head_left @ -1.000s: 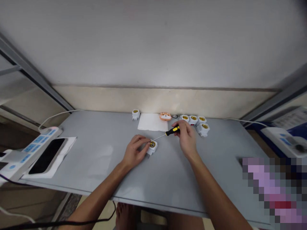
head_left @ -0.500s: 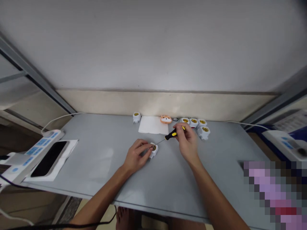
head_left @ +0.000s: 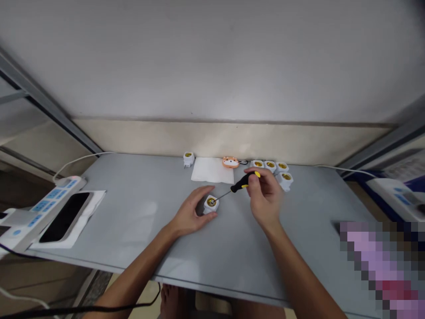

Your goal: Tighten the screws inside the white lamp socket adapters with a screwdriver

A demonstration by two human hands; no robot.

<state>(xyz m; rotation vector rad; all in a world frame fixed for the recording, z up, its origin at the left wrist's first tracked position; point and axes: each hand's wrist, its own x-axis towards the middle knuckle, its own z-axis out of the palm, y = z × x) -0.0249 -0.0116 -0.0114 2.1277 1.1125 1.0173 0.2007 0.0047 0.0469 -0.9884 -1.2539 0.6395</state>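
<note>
White socket well inside table edge — left hand half-open around it — right hand gripping screwdriver.

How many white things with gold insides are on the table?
6: one white socket by the left hand, where the screwdriver points; one far back, left of the paper; four beyond the right hand. That hand might hide more.
</note>
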